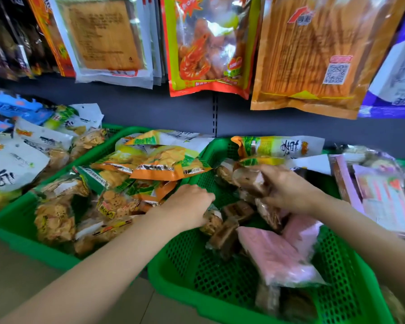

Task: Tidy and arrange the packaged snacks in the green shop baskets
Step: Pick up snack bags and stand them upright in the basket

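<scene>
Two green shop baskets stand side by side on the shelf. The left basket [17, 232] is heaped with orange-and-green snack packets [154, 164] and clear bags of crackers [54, 218]. The right basket [187, 274] holds brown snack blocks [225, 237] and pink packets [274, 256]. My left hand [187, 206] reaches over the wall between the baskets, its fingers closed on a small clear packet [212, 222]. My right hand [288, 188] grips a clear bag of brown snacks [250, 181] above the right basket.
Large snack bags [208, 45] hang from the grey back panel [278, 127] above the baskets. White and blue packets [14, 155] pile up at the far left. Pink and white packs [379, 195] lie at the right. A tan shelf edge [21, 277] runs along the front.
</scene>
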